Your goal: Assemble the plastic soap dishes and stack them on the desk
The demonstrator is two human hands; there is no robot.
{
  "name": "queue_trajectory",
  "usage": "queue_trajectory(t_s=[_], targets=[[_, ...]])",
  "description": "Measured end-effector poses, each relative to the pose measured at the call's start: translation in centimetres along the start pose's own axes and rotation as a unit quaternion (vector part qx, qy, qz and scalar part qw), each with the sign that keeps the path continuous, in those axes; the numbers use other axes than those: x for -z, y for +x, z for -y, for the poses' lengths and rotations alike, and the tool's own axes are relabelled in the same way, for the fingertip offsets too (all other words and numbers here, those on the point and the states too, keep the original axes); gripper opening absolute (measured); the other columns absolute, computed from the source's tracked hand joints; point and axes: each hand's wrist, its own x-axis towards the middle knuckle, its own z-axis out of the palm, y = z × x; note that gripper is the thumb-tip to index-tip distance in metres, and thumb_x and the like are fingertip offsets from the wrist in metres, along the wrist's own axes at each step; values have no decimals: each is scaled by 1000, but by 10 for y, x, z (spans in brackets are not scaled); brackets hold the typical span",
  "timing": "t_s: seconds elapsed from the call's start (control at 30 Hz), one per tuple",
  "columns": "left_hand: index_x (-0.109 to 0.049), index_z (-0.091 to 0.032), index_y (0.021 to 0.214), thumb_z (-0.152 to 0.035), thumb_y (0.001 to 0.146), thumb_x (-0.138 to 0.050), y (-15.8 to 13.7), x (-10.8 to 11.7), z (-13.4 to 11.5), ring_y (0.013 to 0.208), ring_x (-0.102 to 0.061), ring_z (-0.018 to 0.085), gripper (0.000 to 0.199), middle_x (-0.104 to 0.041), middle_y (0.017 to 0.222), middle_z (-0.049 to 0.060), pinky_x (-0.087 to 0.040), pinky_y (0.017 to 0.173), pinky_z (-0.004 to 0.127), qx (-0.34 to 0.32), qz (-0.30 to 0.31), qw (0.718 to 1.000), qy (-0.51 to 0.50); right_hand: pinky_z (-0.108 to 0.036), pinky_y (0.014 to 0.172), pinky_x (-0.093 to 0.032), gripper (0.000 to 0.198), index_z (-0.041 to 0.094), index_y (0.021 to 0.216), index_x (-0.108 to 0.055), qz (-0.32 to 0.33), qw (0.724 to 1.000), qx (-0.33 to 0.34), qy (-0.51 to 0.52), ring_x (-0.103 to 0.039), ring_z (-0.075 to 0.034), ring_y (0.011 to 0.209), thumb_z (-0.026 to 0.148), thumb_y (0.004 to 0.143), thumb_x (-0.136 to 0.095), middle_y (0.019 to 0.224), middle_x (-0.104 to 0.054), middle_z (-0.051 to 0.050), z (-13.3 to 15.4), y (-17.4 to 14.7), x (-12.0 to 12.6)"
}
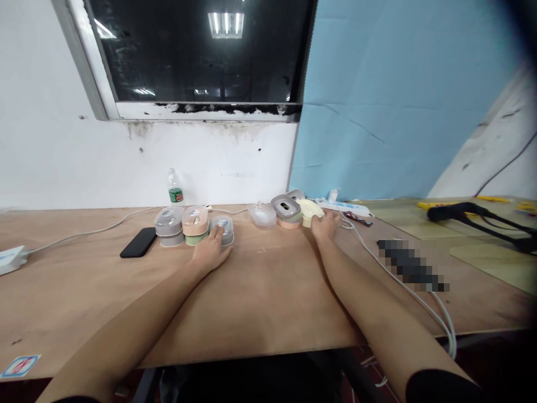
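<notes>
My left hand (211, 251) lies over the near left side of a small grey box with a clear lid (226, 226). Its fingers are stretched out onto the lid, with the thumb apart. Left of it stand two stacks of similar boxes: a grey stack (170, 226) and a peach box (195, 222) on top of a green one. My right hand (327, 225) has its fingers closed round the right side of a pale yellow box part (309, 210). Beside that is a pile of grey, green and peach box parts (286, 207), then some clear lids (263, 215).
A black phone (139, 242) lies left of the boxes. Behind stands a plastic bottle (175, 187) with a green label. A white power strip (348, 209) and white cables (390, 272) run along the right. A pixelated dark object (413, 266) lies near the right arm.
</notes>
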Motion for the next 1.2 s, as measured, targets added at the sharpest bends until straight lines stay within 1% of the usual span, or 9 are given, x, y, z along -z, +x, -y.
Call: queue_trajectory(t_s=[0.2,0.33,0.6,0.7,0.8,0.93,1.03,1.07,1.2], targets=[[-31,-17,148,-55,90,-45,-1,5,-2,123,-54,33,71,-29,156,14,-49,96,42,7,13,1000,-9,-50,109,-25,55,13,119,-59,80,997,6,-17,-34,-36,130,47,76,-58,142,-36,-20,-6,-2,-18],[-30,-18,148,-55,89,-45,-1,4,0,123,-54,32,71,-27,157,14,-48,96,42,9,14,1000,-13,-46,107,-31,47,15,111,-65,105,994,-6,1,-43,-33,124,40,71,-65,138,-40,-18,-12,1,-18],[-30,-19,149,-55,89,-47,0,2,1,126,-52,32,72,-27,157,13,-47,99,40,4,10,1000,-18,-45,109,-29,27,15,102,-57,-108,988,78,72,-33,-30,135,36,84,-56,139,-35,-21,15,-2,2],[-30,-18,149,-55,89,-46,0,2,2,127,-51,32,72,-28,157,14,-46,99,40,2,8,1000,-13,-49,108,-29,29,17,105,-52,-64,971,206,107,-30,-31,137,39,87,-52,143,-32,-21,37,-22,14],[-30,-19,149,-54,89,-49,1,0,4,127,-51,32,72,-29,156,14,-47,99,40,-2,4,1000,-9,-50,105,-33,30,19,102,-52,108,922,347,133,-37,-33,133,42,83,-56,141,-40,-19,55,-53,28],[-30,-20,149,-50,87,-53,1,-2,6,126,-52,32,73,-28,156,13,-47,99,40,-3,3,1000,-8,-44,100,-40,29,21,93,-56,353,787,490,129,-50,-29,119,47,80,-60,130,-54,-15,73,-84,40],[-30,-19,148,-49,87,-52,2,-4,8,124,-54,32,72,-29,156,14,-48,98,42,-3,3,1000,-12,-43,98,-41,29,22,86,-60,422,726,528,124,-55,-26,110,51,81,-60,115,-63,-11,79,-88,38],[-31,-19,148,-49,87,-52,2,-4,8,124,-54,32,71,-29,156,14,-48,98,42,-3,0,1000,-16,-43,98,-41,29,21,87,-61,406,742,518,126,-55,-26,108,50,83,-58,112,-64,-10,80,-87,35],[-33,-20,147,-45,90,-49,0,1,7,127,-52,30,64,-29,156,12,-50,96,40,-20,-35,998,-46,-44,100,-39,26,20,99,-64,246,880,394,96,-54,-27,108,39,91,-48,110,-65,-11,75,-76,23]])
